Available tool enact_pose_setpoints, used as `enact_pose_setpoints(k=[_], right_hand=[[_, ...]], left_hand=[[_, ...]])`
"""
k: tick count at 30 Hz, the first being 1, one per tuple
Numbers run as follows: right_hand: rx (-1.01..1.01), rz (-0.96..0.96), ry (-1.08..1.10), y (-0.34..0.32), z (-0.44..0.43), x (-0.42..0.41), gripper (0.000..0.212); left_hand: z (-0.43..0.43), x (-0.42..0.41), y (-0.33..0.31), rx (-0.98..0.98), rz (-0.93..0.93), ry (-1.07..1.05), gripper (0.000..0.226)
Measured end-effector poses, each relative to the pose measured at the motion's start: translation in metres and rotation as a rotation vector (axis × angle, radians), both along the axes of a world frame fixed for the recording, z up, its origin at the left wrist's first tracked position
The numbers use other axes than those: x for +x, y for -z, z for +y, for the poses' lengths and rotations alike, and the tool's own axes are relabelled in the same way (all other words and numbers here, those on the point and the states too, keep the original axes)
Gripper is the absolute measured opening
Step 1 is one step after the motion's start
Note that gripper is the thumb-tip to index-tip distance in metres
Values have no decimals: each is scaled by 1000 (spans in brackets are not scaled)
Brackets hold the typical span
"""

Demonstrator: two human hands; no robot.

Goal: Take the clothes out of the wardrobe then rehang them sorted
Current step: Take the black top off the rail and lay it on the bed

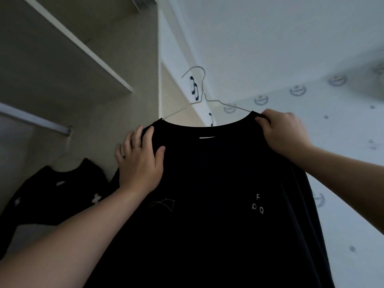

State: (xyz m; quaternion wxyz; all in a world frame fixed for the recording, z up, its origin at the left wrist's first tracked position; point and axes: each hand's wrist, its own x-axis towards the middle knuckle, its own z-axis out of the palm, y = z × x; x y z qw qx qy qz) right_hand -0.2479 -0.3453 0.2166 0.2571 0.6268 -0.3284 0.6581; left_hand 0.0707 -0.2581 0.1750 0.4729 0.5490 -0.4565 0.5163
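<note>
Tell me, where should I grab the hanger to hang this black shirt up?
Probably the bare neck of the hanger, just under its hook, reaching from above. The shirt hides both wire arms, where the left hand and right hand pinch the shoulders, so only that part sticks out free.

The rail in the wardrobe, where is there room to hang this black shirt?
The rail looks bare along its visible stretch, below the shelf, up to its end bracket. It is crowded lower left, where another dark garment hangs. Both the left hand and right hand hold the black shirt on its wire hanger, beside the wardrobe's right panel.
</note>
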Motion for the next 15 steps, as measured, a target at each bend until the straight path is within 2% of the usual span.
enact_pose_setpoints(k=[8, 13, 15], right_hand=[[84, 16, 200, 53, -34, -180, 28], [180, 27, 306, 106, -49, -287, 29], [236, 28, 334, 130, -56, -323, 27]], left_hand=[[-98, -166, 41, 114, 45, 329, 52], [-163, -267, 85, 185, 33, 449, 27], [-188, -304, 110, 240, 47, 498, 23]])
